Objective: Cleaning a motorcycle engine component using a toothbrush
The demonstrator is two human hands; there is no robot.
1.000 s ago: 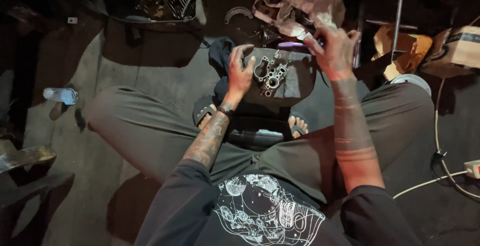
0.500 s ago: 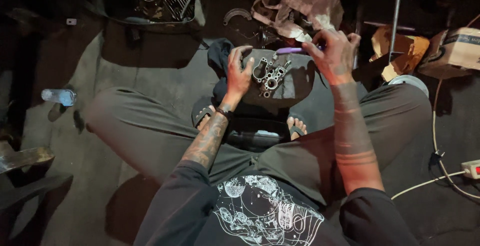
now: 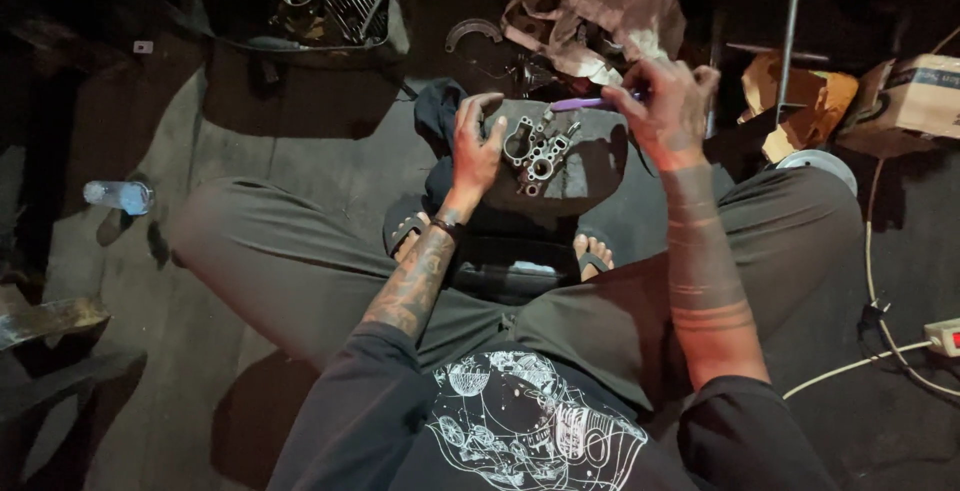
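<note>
Between the knees, left hand (image 3: 478, 146) grip steadying metal casing (image 3: 560, 156), right hand (image 3: 665, 101) grip pinching purple tool (image 3: 580, 104), rags (image 3: 600, 11) behind.

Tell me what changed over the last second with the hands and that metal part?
The right hand came down from its raised position and now points a purple tool leftward at the top of the grey metal casing. The left hand kept its grip on the casing's left edge, and the casing stayed put above the feet.

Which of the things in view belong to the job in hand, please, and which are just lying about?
In use: left hand steadying the dark metal casing; right hand holding the purple tool.
Lying about: plastic bottle, cardboard box, crumpled rag, power strip.
</note>
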